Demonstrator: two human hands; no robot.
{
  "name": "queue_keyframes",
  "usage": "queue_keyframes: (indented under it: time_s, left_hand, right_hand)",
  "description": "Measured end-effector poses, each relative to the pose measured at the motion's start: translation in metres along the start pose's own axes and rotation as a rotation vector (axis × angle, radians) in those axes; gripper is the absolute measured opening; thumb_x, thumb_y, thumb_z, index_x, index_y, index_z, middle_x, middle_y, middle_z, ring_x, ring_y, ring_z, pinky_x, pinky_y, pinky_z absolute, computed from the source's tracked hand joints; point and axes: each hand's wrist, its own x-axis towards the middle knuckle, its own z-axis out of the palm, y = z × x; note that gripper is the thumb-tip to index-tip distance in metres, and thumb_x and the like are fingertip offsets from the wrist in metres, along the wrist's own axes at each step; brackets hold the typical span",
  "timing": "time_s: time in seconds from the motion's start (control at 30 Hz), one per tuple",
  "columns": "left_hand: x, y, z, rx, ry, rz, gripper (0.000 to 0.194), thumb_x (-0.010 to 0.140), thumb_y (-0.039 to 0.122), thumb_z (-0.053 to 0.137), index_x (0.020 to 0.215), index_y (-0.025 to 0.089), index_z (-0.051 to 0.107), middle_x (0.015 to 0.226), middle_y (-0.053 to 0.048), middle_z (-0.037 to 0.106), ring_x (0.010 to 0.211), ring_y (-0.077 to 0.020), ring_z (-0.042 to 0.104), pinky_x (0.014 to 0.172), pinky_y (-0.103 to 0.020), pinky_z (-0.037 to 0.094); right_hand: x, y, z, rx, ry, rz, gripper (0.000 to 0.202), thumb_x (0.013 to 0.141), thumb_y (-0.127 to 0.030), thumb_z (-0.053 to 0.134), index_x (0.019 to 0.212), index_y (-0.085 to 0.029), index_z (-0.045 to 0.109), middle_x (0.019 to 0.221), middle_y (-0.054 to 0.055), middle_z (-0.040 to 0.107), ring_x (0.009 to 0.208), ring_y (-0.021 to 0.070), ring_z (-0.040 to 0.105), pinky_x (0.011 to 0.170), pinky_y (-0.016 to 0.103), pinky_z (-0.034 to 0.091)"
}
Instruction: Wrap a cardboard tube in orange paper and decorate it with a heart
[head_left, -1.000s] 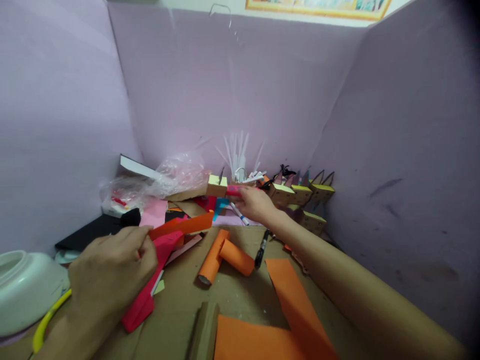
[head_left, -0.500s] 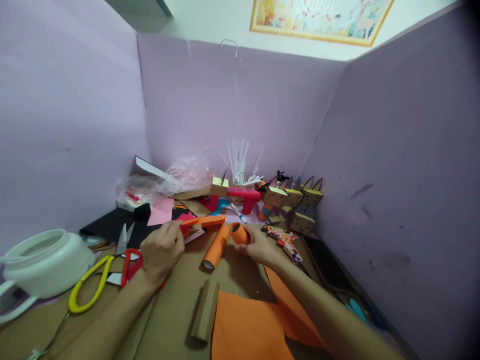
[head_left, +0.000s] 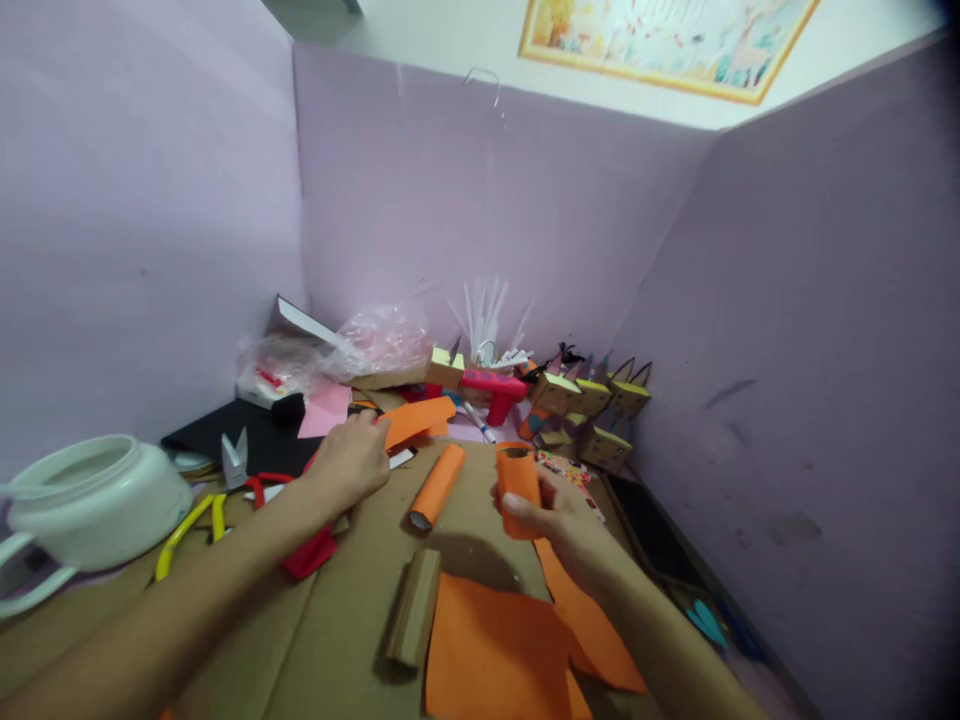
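Note:
My right hand (head_left: 551, 510) is wrapped round a short orange tube (head_left: 517, 490), held upright over the cardboard. At the scrap pile, my left hand (head_left: 356, 455) has its fingers curled at the edge of an orange paper piece (head_left: 416, 420); its fingertips are hidden, so a grip cannot be made out. Between the hands a longer orange tube (head_left: 437, 487) lies on the cardboard (head_left: 337, 620). Nearer me are a bare brown cardboard tube (head_left: 414, 608) and orange paper sheets (head_left: 495, 640).
A white pot (head_left: 90, 510) stands at the left, beside yellow-handled scissors (head_left: 180, 535) and red-handled ones. Small cardboard boxes with pointed ears (head_left: 604, 445), a pink tube shape (head_left: 499, 390) and white sticks (head_left: 484, 315) line the back. Patterned paper (head_left: 566, 468) lies behind my right hand.
My right hand has lifted the short orange tube and turned it upright, moving right, away from the longer tube. My left hand has shifted right and slightly up, and the orange paper piece now lies flatter.

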Motion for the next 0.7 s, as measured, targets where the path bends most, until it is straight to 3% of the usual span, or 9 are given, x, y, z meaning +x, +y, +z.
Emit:
queue_keyframes:
  time_s: [0.1,0.2,0.3,0.4,0.47,0.57,0.7]
  left_hand:
    - [-0.032,0.015,-0.03,-0.102,-0.061,-0.035,0.027,0.082,0.022,0.039,0.098,0.018,0.061,0.09,-0.007,0.065,0.077,-0.0201,0.063,0.058,-0.026,0.041]
    - [-0.069,0.045,-0.043,-0.203,-0.24,-0.043,0.028,0.085,0.032,0.038,0.1,0.021,0.059,0.073,-0.005,0.066,0.062,-0.0208,0.062,0.048,-0.026,0.036]
    - [-0.097,0.075,-0.032,-0.147,-0.318,-0.009,0.045,0.082,0.039,0.044,0.119,0.015,0.048,0.073,-0.009,0.067,0.063,-0.0257,0.064,0.047,-0.028,0.035]
    - [-0.109,0.089,-0.014,-0.109,-0.359,-0.032,0.05,0.08,0.034,0.047,0.125,0.013,0.039,0.076,-0.01,0.066,0.065,-0.0266,0.065,0.049,-0.029,0.037]
    - [-0.109,0.089,-0.004,-0.102,-0.334,-0.036,0.046,0.08,0.027,0.045,0.124,0.015,0.039,0.079,-0.009,0.065,0.066,-0.026,0.065,0.05,-0.03,0.039]
    - [-0.098,0.08,0.003,-0.07,-0.203,-0.058,0.04,0.082,0.026,0.044,0.121,0.018,0.043,0.084,-0.008,0.064,0.071,-0.0262,0.064,0.052,-0.031,0.041]
    - [-0.082,0.051,-0.008,-0.005,-0.109,-0.14,0.041,0.086,0.033,0.042,0.123,0.016,0.042,0.101,-0.013,0.062,0.087,-0.0267,0.062,0.059,-0.03,0.044]
  right_hand:
    - [-0.034,-0.008,-0.015,-0.041,0.081,0.047,0.033,0.066,-0.038,0.066,0.09,-0.017,0.057,0.078,0.003,0.062,0.07,0.0188,0.059,0.062,0.029,0.045]
    - [-0.074,-0.011,-0.027,-0.162,0.071,0.123,0.043,0.065,-0.038,0.066,0.102,-0.02,0.055,0.088,0.005,0.066,0.079,0.0247,0.063,0.066,0.033,0.049]
    - [-0.111,-0.001,-0.026,-0.402,0.127,0.172,0.036,0.065,-0.038,0.065,0.098,-0.026,0.059,0.093,0.005,0.068,0.084,0.027,0.064,0.069,0.034,0.05]
    - [-0.13,0.021,-0.009,-0.717,0.221,0.193,0.034,0.061,-0.038,0.066,0.092,-0.028,0.06,0.09,0.006,0.069,0.078,0.0287,0.065,0.063,0.035,0.049]
    - [-0.127,0.033,0.006,-0.849,0.263,0.167,0.032,0.065,-0.034,0.061,0.096,-0.026,0.058,0.094,0.008,0.068,0.077,0.0288,0.066,0.062,0.035,0.048]
    - [-0.102,0.039,0.021,-0.907,0.291,0.119,0.025,0.071,-0.022,0.047,0.094,-0.023,0.056,0.079,0.006,0.068,0.071,0.0253,0.066,0.057,0.03,0.045]
    - [-0.058,0.034,0.019,-0.967,0.392,0.064,0.025,0.07,-0.02,0.045,0.093,-0.022,0.053,0.073,0.004,0.065,0.07,0.0247,0.064,0.054,0.028,0.041]
